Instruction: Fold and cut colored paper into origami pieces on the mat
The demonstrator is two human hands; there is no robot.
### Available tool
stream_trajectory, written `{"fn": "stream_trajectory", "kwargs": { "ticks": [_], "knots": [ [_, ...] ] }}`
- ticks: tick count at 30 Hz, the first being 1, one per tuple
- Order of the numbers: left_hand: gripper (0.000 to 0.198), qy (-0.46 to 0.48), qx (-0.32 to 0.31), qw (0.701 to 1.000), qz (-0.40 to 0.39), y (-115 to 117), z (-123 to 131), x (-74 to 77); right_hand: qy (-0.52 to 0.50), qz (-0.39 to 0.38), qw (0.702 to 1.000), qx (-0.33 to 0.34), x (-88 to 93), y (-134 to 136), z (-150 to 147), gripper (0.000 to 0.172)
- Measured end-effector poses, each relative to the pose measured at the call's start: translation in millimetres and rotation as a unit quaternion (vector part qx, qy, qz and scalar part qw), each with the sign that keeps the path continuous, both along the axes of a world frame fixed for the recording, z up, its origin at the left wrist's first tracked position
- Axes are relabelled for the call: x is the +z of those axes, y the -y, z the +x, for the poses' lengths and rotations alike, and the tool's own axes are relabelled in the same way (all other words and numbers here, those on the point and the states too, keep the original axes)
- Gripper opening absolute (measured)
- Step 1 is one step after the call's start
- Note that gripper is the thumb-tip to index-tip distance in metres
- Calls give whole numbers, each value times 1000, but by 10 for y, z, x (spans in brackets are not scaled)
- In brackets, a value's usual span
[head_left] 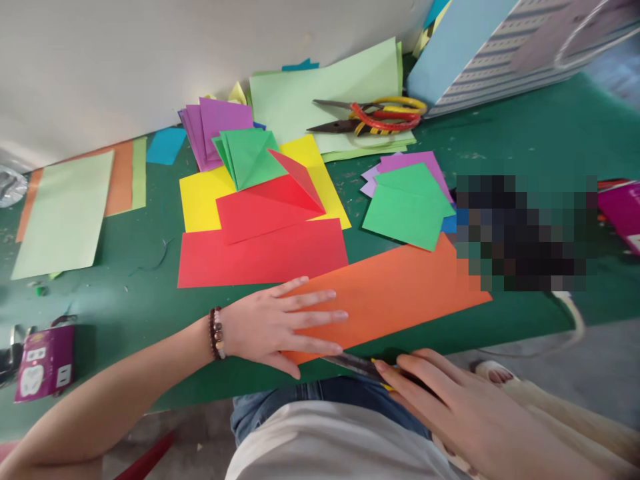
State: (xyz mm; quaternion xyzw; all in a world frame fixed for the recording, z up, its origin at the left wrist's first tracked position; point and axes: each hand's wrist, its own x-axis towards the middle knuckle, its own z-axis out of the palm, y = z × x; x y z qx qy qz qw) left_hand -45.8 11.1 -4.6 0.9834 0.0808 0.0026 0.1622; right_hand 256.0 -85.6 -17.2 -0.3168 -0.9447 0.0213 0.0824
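My left hand (pixel 273 323) lies flat, fingers spread, on the left end of an orange paper strip (pixel 405 287) near the table's front edge. In my right hand (pixel 433 387) is a bladed cutting tool (pixel 357 364) with black and yellow parts. Its metal blade points left, close to the paper's lower edge by my left fingertips. My fingers cover most of its handle, so its exact kind is unclear. Beyond the strip lie a red paper strip (pixel 260 257), a folded red sheet (pixel 265 210) and a yellow sheet (pixel 200 200).
Green squares (pixel 407 210) lie beyond the orange strip. Red-handled pliers (pixel 345 127) and yellow-handled scissors (pixel 400 103) rest on pale green sheets (pixel 320 87). A patterned bag (pixel 465 67) stands back right; a purple box (pixel 45 363) is at left. A pixelated area hides something at right.
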Motion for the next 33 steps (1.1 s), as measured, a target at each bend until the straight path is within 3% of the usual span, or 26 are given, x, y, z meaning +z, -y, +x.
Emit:
{"fn": "stream_trajectory", "kwargs": {
  "ticks": [7, 13, 23, 33],
  "knots": [
    [56, -1, 16, 999, -40, 40, -118, -99, -12, 19, 1000, -7, -20, 21, -19, 35],
    [54, 9, 27, 998, -57, 38, -97, -86, -14, 32, 999, 8, 13, -36, -82, 30],
    [57, 0, 24, 998, -61, 38, -100, -92, 28, 2, 999, 35, -151, 31, -105, 41],
    [55, 17, 31, 997, -68, 43, -97, -89, 9, 8, 1000, 28, -110, 44, -11, 37]
  ]
}}
